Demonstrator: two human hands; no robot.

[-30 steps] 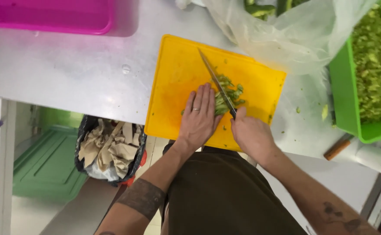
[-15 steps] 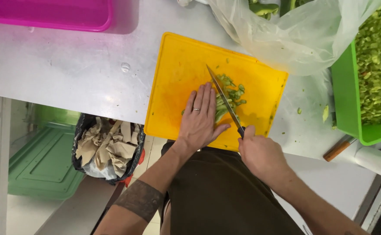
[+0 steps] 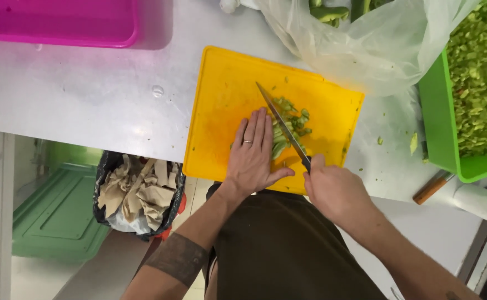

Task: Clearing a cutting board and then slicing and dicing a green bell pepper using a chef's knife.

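The right hand (image 3: pixel 335 189) is closed around the handle of the chef's knife (image 3: pixel 281 123), whose blade now rests on the chopped green vegetables (image 3: pixel 289 123) in the middle of the yellow cutting board (image 3: pixel 224 100). A moment ago it sat slightly further right. The left hand (image 3: pixel 253 153) stays flat, fingers together, pressing the uncut stems beside the blade. The green tub (image 3: pixel 441 119) of chopped greens stands to the right.

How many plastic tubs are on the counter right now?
2. A magenta tub sits at the far left edge of the counter, and a green tub full of chopped greens stands right of the yellow cutting board. Others may lie outside the frame.
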